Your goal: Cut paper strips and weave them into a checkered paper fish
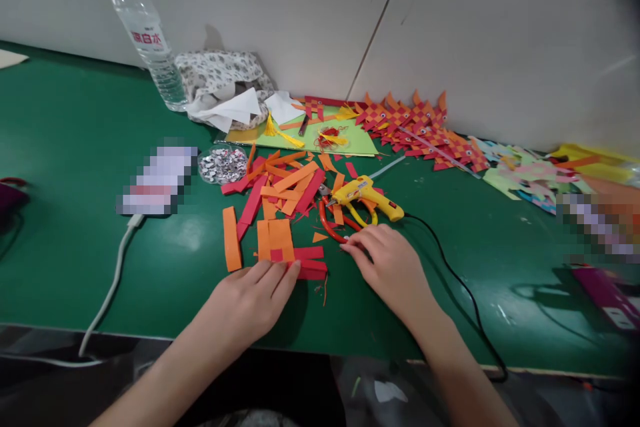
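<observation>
My left hand presses its closed fingers onto interlaced orange and red strips near the table's front. Beneath the fingers, part of the weave is hidden. My right hand is pinched at the lower edge of the scissors' red handle; whether anything small is between thumb and finger cannot be made out. Just beyond it, a yellow hot glue gun lies across the scissors. Loose orange and red strips are heaped behind the weave, and one orange strip lies apart on the left.
A dish of googly eyes, a phone on a white cable and a water bottle stand left. Woven fish pile against the wall. The glue gun's black cord runs off the front edge; a purple object lies right.
</observation>
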`<state>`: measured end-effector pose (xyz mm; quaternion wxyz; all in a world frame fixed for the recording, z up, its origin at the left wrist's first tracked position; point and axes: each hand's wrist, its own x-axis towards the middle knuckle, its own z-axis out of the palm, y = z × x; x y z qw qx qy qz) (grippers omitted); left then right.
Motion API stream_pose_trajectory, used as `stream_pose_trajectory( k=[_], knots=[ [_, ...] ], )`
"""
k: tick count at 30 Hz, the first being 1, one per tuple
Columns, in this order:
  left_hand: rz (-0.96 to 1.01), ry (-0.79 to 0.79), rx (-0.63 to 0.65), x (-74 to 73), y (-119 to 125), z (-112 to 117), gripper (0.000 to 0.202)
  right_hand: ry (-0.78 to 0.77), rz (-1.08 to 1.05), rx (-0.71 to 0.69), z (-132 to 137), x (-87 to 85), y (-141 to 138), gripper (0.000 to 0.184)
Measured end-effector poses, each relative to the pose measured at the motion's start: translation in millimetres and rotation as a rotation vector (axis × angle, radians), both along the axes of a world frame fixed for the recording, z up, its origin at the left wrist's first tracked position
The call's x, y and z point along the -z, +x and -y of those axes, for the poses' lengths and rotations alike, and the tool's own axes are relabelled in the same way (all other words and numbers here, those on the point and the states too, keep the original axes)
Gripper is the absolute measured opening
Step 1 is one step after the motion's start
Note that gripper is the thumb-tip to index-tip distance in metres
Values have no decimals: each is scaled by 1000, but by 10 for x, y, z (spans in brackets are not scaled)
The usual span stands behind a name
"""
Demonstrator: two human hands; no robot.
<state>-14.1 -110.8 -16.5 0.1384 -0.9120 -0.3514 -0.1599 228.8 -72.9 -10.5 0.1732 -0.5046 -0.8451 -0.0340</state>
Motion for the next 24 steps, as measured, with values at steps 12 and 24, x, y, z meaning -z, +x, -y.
stream_pose_trajectory(
  k=[12,24],
  knots=[
    [159,-309,-32,-73,-209,-184,36,-68,-130,-101,238,-70,-198,16],
    [-222,-141,167,-184,-221,-253,43,-42,-236,-214,410,-41,-238,1]
  ],
)
